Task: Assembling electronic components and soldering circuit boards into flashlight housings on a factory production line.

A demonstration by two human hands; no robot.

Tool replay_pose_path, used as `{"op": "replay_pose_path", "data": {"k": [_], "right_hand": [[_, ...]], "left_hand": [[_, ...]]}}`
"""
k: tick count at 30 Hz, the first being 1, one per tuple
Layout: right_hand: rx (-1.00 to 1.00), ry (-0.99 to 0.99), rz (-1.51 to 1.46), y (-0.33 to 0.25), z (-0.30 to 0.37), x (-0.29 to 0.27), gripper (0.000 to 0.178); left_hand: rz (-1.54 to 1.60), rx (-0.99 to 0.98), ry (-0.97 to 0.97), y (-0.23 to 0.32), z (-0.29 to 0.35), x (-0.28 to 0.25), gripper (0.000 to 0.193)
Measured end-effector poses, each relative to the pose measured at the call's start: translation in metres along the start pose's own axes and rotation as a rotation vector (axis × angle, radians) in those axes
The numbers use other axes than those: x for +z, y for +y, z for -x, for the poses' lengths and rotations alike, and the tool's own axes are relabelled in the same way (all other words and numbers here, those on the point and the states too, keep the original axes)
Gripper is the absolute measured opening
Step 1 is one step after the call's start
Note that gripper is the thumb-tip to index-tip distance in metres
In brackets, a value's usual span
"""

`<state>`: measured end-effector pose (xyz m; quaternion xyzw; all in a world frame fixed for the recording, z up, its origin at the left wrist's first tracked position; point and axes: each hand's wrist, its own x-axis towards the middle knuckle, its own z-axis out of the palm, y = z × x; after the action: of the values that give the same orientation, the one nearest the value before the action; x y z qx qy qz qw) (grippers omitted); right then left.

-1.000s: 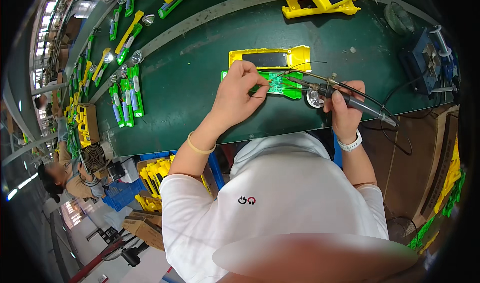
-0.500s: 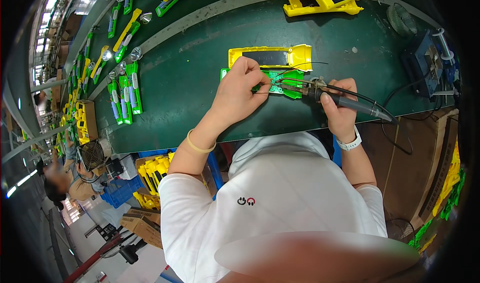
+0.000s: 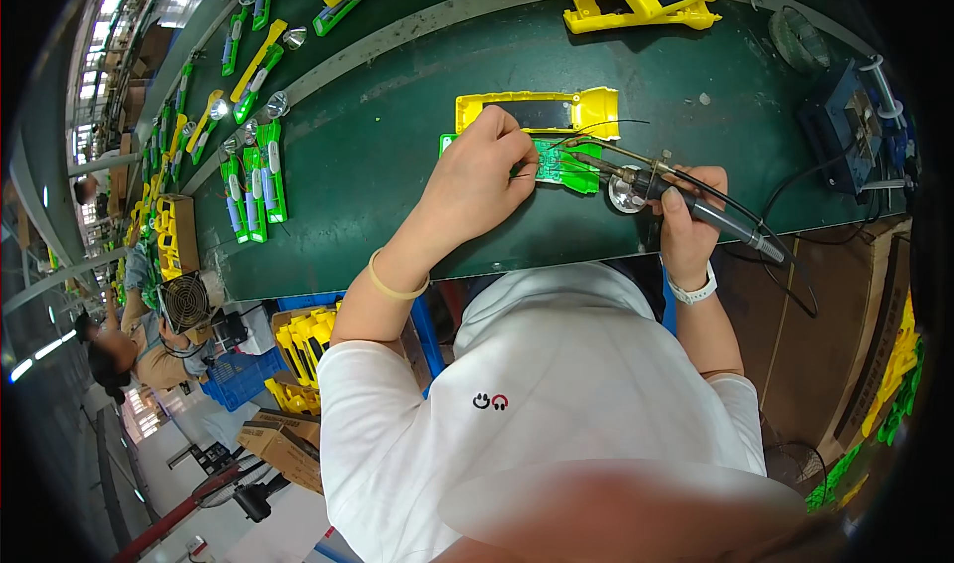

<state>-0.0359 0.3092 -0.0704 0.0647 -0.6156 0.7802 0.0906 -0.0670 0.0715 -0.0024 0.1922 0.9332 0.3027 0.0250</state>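
A green flashlight housing (image 3: 583,175) with a circuit board (image 3: 551,161) lies on the bench in front of me. Over its left part, my left hand (image 3: 481,173) has thumb and fingers pinched together on a thin dark wire. My right hand (image 3: 688,233) grips a soldering iron (image 3: 733,225) with a thin feed tube along it; its tip points left, over the right end of the board. Beneath the iron, a round silver reflector (image 3: 624,193) shows in part. Just behind the green housing lies an open yellow shell (image 3: 598,113) with a dark panel.
Yellow shells (image 3: 646,11) are stacked at the back. Green housings (image 3: 256,190) with reflectors lie at left, across a pale strip. A blue soldering station (image 3: 843,131) and a wire-coil holder (image 3: 798,38) stand at right. Another person (image 3: 149,349) sits far left.
My right hand has shifted right and slightly down, drawing the soldering iron back from the middle of the board. More of the reflector shows. My left hand stays pinched, almost in place.
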Motion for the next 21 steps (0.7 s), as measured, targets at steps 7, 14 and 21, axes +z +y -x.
{"op": "replay_pose_path", "data": {"k": [7, 14, 21], "right_hand": [[0.042, 0.058, -0.056, -0.005, 0.000, 0.002, 0.027], [0.140, 0.056, -0.130, -0.013, 0.003, 0.004, 0.025], [0.114, 0.017, -0.131, -0.009, 0.012, 0.009, 0.024]], "left_hand": [[-0.434, -0.147, 0.130, 0.005, 0.035, -0.031, 0.021], [0.209, 0.002, 0.119, -0.003, 0.031, -0.010, 0.009], [-0.004, 0.327, 0.308, -0.018, 0.014, 0.011, 0.025]]}}
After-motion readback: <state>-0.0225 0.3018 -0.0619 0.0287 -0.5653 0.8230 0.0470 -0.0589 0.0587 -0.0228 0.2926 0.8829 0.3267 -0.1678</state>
